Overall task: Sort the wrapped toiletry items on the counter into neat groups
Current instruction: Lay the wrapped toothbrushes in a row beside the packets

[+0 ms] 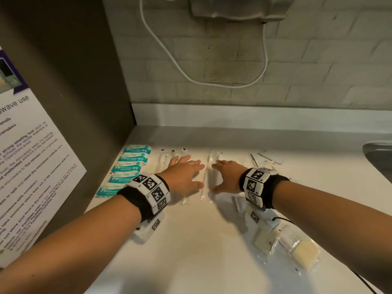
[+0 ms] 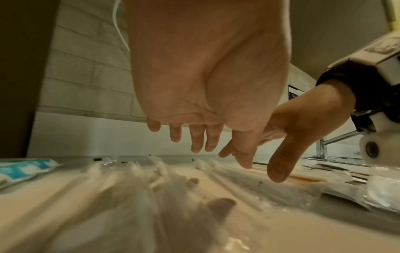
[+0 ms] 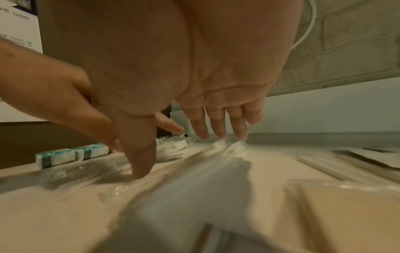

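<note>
Both my hands lie palm down over a spread of long, clear-wrapped items [image 1: 206, 181] in the middle of the white counter [image 1: 201, 251]. My left hand [image 1: 186, 176] hovers flat over the left ones [image 2: 160, 167] with straight fingers and holds nothing. My right hand [image 1: 228, 177] is spread beside it, with one wrapped item in the gap between the hands. Its thumb tip [image 3: 140, 172] touches the plastic, and its straight fingers reach the far ends of the wrappers [image 3: 220, 145]. A column of teal wipe packets [image 1: 129, 166] lies against the left wall.
Flat pale sachets [image 1: 267, 159] lie right of my right hand, and clear packets with cream contents [image 1: 303, 252] lie at the near right. A dark cabinet side [image 1: 84, 102] with a printed notice [image 1: 31, 155] bounds the left. A sink [image 1: 379, 158] sits at the right edge.
</note>
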### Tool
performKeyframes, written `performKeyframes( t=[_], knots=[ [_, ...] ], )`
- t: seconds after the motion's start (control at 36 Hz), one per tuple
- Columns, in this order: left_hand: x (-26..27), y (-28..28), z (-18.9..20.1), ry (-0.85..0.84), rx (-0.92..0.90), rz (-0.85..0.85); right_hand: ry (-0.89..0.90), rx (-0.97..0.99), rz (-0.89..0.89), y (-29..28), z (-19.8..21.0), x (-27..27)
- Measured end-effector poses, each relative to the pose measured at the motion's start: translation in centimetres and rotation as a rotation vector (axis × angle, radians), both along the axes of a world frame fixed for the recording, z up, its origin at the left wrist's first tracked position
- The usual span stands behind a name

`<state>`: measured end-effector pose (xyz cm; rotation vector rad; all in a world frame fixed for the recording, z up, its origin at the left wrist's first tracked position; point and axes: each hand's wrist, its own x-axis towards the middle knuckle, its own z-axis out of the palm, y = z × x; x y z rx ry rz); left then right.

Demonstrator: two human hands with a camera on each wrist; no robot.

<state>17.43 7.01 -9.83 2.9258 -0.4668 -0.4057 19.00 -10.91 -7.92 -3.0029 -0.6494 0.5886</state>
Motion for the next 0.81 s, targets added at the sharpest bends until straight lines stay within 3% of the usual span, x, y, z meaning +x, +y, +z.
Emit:
performKeyframes(
  t=[0.19, 0.81],
  knots=[
    [-0.9, -2.3, -0.8, 0.078, 0.111, -0.066, 0.111, 0.003, -0.044, -1.7, -1.2, -0.8],
    [-1.0, -1.0, -1.9, 0.056, 0.148, 0.003, 0.086, 0.077, 0.037, -0.7, -1.4, -0.9]
  ],
)
